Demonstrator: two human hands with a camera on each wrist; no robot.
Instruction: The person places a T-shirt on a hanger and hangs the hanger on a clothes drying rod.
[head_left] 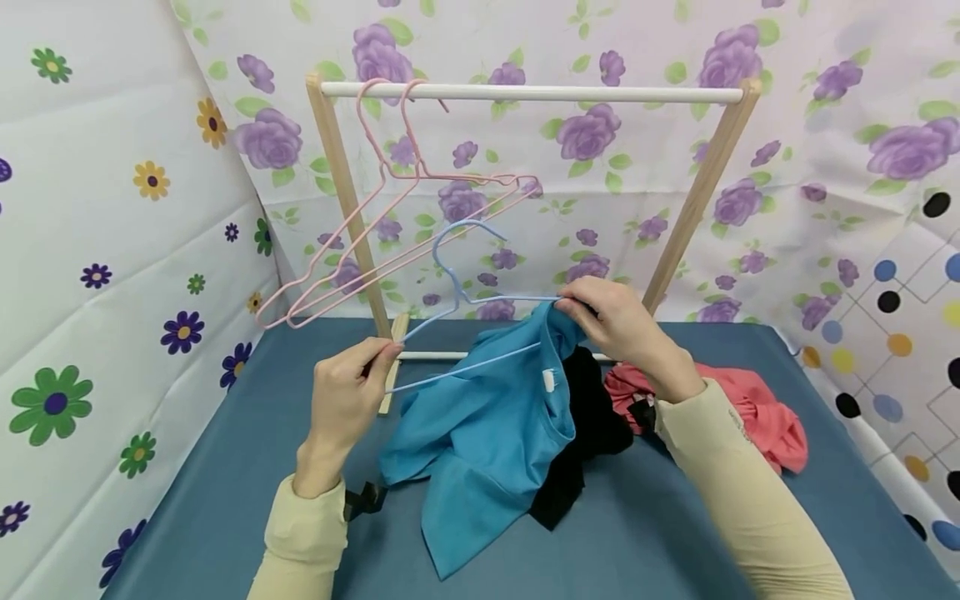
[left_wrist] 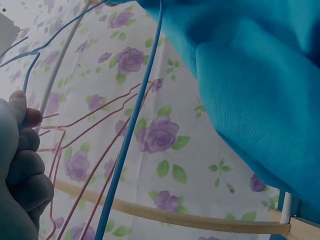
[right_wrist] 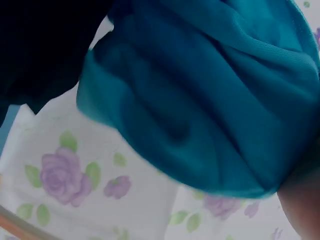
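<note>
A blue clothes hanger [head_left: 450, 279] is held up between my two hands, its hook pointing up. My left hand [head_left: 347, 392] pinches the hanger's left arm between thumb and curled fingers, as the left wrist view also shows. With thumb and fingers my right hand [head_left: 618, 321] grips the hanger's right shoulder together with the neck edge of a blue shirt [head_left: 480, 417]. The hanger's right end is inside the shirt, hidden by cloth. The shirt hangs down to the table, a white label showing at its collar. In the right wrist view the blue cloth [right_wrist: 210, 110] covers most of my hand.
A wooden rack with a white rod [head_left: 540, 93] stands behind, two pink hangers [head_left: 375, 217] hooked at its left. Black cloth [head_left: 592, 408] lies beside the shirt, and a coral-pink garment [head_left: 765, 417] lies at the right of the blue table [head_left: 225, 500]. Patterned sheets surround it.
</note>
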